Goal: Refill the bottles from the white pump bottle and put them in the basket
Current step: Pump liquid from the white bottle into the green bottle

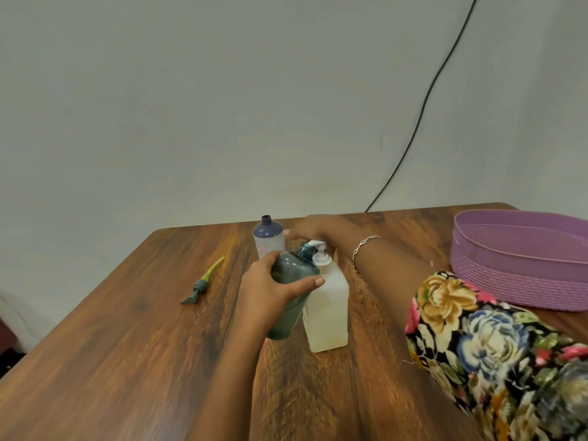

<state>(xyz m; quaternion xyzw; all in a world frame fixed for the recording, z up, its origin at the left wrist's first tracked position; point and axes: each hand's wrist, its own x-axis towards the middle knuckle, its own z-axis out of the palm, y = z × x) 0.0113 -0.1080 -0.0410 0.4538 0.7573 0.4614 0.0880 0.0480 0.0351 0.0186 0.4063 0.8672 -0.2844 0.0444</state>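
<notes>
Our left hand (pixel 270 291) grips the dark green bottle (pixel 294 268), tilted, its neck at the spout of the white pump bottle (pixel 327 307). Our right hand (pixel 318 229) stretches straight fingers over the pump head. The purple basket (pixel 521 281) sits well apart on the worktop (pixel 127 345).

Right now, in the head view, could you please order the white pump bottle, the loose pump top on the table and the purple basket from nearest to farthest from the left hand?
From the left hand, gripping the teal bottle:
1. White pump bottle, just right of it.
2. Loose pump top, lying to its left.
3. Purple basket, far right.
</notes>
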